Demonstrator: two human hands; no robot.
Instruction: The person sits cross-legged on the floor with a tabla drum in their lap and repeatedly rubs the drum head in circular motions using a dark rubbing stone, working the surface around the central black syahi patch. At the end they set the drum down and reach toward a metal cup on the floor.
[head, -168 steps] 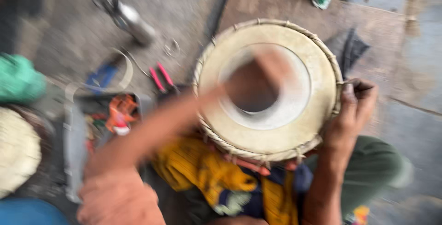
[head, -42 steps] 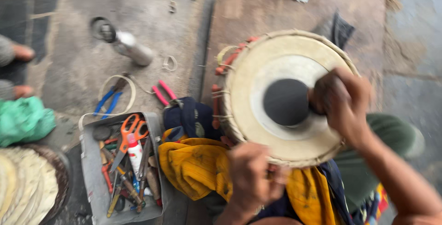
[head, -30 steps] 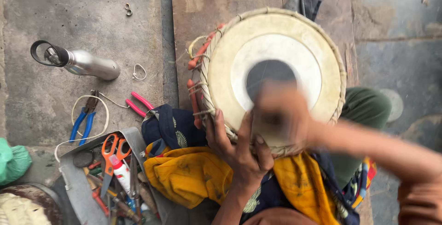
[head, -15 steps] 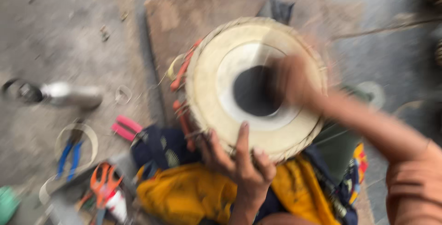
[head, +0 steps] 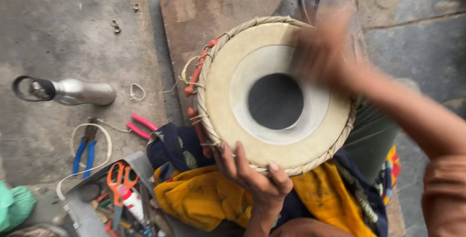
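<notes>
Drum (head: 252, 135) sits on yellow cloth (head: 204, 198) in the lap, head up. Left hand (head: 250, 174) grips the near rim, fingers (head: 228, 157) wrapped on the lacing. Right hand (head: 323, 55) blurred over the far edge; finger state can't tell. Pliers (head: 141, 126) on floor to the left.

right hand (head: 320, 55) | I see it blurred, shifted from the black centre to drum (head: 276, 96) upper-right rim | left hand (head: 250, 174) thumb now hooked over lower rim

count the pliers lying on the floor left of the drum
2. Pink-handled pliers lie by the dark cloth near the drum; blue-handled pliers lie further left, inside a loop of cord. More may be hidden in the tool tray.
</notes>
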